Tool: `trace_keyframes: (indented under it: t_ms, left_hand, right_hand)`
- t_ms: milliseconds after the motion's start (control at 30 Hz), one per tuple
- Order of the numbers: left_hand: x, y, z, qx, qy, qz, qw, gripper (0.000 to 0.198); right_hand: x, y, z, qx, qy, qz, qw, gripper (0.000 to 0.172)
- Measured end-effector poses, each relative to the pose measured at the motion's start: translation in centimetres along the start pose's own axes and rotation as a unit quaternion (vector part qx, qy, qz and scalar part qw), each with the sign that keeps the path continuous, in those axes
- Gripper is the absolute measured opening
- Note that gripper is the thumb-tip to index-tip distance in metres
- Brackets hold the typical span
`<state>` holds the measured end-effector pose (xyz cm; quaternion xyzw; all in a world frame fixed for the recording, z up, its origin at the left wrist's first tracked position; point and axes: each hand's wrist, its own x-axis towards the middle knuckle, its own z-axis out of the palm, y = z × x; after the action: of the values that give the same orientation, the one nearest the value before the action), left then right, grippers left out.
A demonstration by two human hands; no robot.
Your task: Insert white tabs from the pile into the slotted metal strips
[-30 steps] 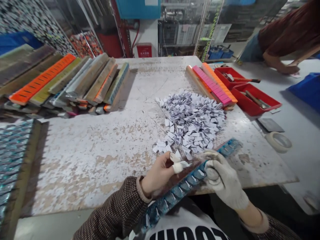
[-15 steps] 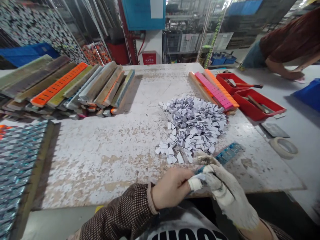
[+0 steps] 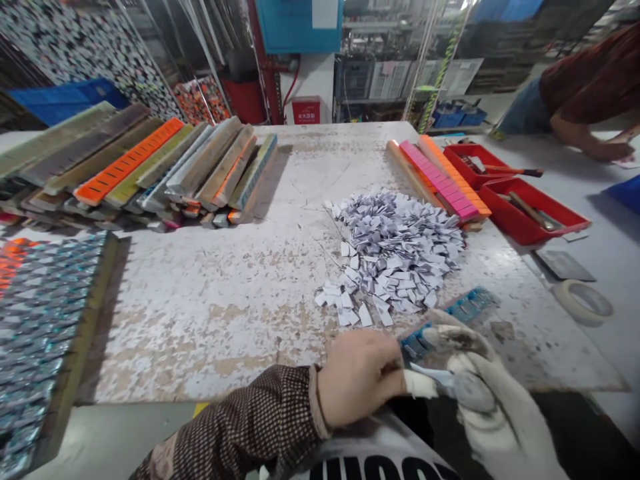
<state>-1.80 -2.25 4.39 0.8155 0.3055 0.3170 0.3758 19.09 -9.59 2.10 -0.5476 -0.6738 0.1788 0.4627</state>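
My left hand (image 3: 360, 377) is bare, with white tape around one finger. Its fingers are curled, and the taped finger points right against a small white piece (image 3: 434, 373). My right hand (image 3: 493, 393), in a worn white glove, has its thumb and fingers closed on that same piece. Both hands meet over the table's front edge. Behind the glove lies a blue slotted strip (image 3: 467, 305), partly hidden by the fingers. A heap of small white pieces (image 3: 400, 247) sits just beyond my hands, with several loose ones at its near edge.
Stacked coloured bars (image 3: 130, 163) are at the back left. Nearer, a board of teal-and-grey pieces (image 3: 45, 320) lies along the left. Pink and orange bars (image 3: 440, 180), red trays (image 3: 535, 213) and a tape roll (image 3: 583, 301) are on the right. A person (image 3: 590, 100) leans over another table.
Both hands have shifted right, the right hand somewhat farther, so the gap between them has widened. The white piece between them shows more. The whole view has also shifted slightly.
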Motion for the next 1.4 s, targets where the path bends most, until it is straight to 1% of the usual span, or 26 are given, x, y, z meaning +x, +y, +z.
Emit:
trace_keyframes:
  t_ms: [33,67,167,233,300,333,400,467,500,567,633,733,800,900,1000,1100,1167,1233,1300,1333,1400]
  left_hand:
    - [0.0,-0.1,0.0,0.015,0.009,-0.020,1.000,0.053]
    - [-0.1,-0.1,0.1,0.022,0.002,-0.020,1.000,0.052]
    - [-0.5,0.1,0.3,0.014,-0.053,0.041,0.998,0.046]
    - [-0.5,0.0,0.4,0.005,-0.084,0.079,0.993,0.044]
    - [0.0,-0.6,0.5,0.018,-0.104,0.084,0.991,0.041]
    - [0.4,-1.1,0.5,0.040,-0.112,0.076,0.990,0.038]
    - [1.7,-2.4,0.5,0.122,-0.122,0.038,0.984,0.028]
    - [3.3,-3.7,0.5,0.227,-0.120,-0.010,0.966,0.020]
    - [4.1,-4.3,0.6,0.277,-0.114,-0.031,0.954,0.020]
    - [5.4,-5.3,0.9,0.347,-0.105,-0.059,0.930,0.020]
    - [6.3,-5.9,1.3,0.374,-0.104,-0.075,0.919,0.018]
    - [7.0,-6.3,2.0,0.375,-0.106,-0.090,0.917,0.017]
    - [7.1,-6.4,2.3,0.372,-0.108,-0.096,0.917,0.016]
    - [7.0,-6.4,2.4,0.366,-0.110,-0.102,0.919,0.015]
    - [6.6,-6.5,2.1,0.355,-0.112,-0.102,0.923,0.016]
    - [5.8,-7.0,1.2,0.339,-0.107,-0.097,0.930,0.012]
    - [5.2,-7.5,0.2,0.328,-0.094,-0.099,0.935,0.009]
    - [4.5,-7.8,-0.8,0.322,-0.075,-0.108,0.938,0.011]
    - [4.0,-7.4,-1.5,0.296,-0.044,-0.105,0.948,0.014]
    - [3.7,-7.0,-1.7,0.266,-0.019,-0.091,0.959,0.015]
    - [3.2,-5.8,-1.5,0.181,0.044,-0.036,0.982,0.018]
  right_hand:
    - [0.2,-0.1,0.5,-0.002,0.010,0.003,1.000,0.034]
    - [0.3,-0.3,0.9,0.002,0.009,0.012,1.000,0.035]
    - [0.6,-0.5,1.5,0.022,-0.048,0.022,0.998,0.039]
    - [0.8,-0.6,1.2,0.018,-0.087,0.001,0.996,0.036]
    - [1.2,-0.3,0.6,-0.013,-0.092,-0.036,0.995,0.031]
    - [1.4,0.0,0.3,-0.032,-0.080,-0.052,0.995,0.028]
    - [2.0,1.0,-0.4,-0.093,-0.033,-0.083,0.992,0.018]
    - [2.5,2.4,-0.7,-0.179,0.005,-0.109,0.978,0.009]
    - [2.6,3.1,-0.8,-0.226,0.009,-0.119,0.967,0.009]
    - [2.9,4.1,-0.6,-0.287,-0.006,-0.143,0.947,0.007]
    - [3.2,4.6,-0.2,-0.320,-0.029,-0.168,0.932,0.003]
    - [3.7,4.7,0.5,-0.354,-0.067,-0.190,0.913,0.008]
    - [4.1,4.8,0.8,-0.357,-0.099,-0.195,0.908,0.009]
    - [4.5,5.4,1.0,-0.333,-0.128,-0.192,0.914,0.012]
    - [4.3,6.2,0.9,-0.314,-0.135,-0.172,0.924,0.011]
    - [3.8,6.6,0.4,-0.304,-0.134,-0.167,0.928,0.007]
    - [3.8,6.4,-0.1,-0.276,-0.118,-0.159,0.940,0.011]
    - [4.1,5.8,-0.4,-0.239,-0.083,-0.131,0.959,0.012]
    - [4.8,4.9,-0.3,-0.206,-0.045,-0.097,0.973,0.010]
    - [5.1,4.4,-0.1,-0.189,-0.038,-0.083,0.978,0.011]
    - [5.6,3.5,0.8,-0.135,-0.041,-0.055,0.988,0.018]
